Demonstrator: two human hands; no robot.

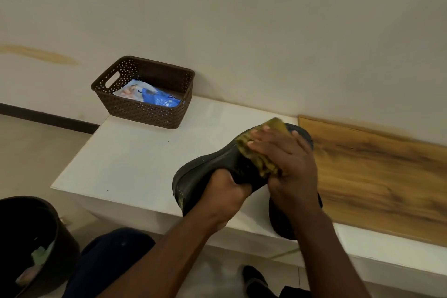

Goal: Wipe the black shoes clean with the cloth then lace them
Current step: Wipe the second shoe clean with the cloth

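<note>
1. Shoe (212, 167), black and held up over the white table (135, 159) in the head view: your left hand (223, 197) grips it near the heel end, fingers curled into the opening.
2. Your right hand (287, 159) presses a yellow-green cloth (256, 155) onto the shoe's upper, fingers spread flat over the cloth.
3. A second black shoe (281, 222) sits at the table's front edge, partly hidden under your right forearm.
4. A brown woven basket (145, 109) stands at the table's far left corner, with a blue-and-white packet (150, 95) inside.
5. A wooden board (377, 174) lies on the table to the right.
6. A dark bin (36, 244) stands on the floor at lower left.
</note>
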